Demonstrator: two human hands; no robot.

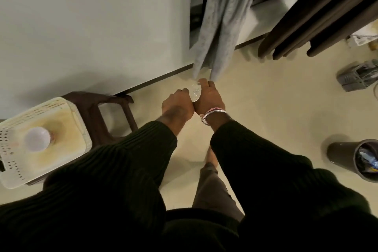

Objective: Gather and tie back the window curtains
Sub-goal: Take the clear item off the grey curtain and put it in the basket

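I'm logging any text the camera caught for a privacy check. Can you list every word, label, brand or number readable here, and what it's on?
None can be read.
Grey curtain: faint pattern only, no lettering.
Shiny piece between both hands: glints, no legible print.
White perforated basket and the white cup on it: no markings visible.
Bin contents: coloured wrappers, too blurred to read.

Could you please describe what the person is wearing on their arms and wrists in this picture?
Both arms are covered by long, dark ribbed knit sleeves that end just above the wrists. The left hand is bare, with no jewellery showing. The right hand has a silver metal bangle at the wrist, alongside a thin red-and-white thread band.
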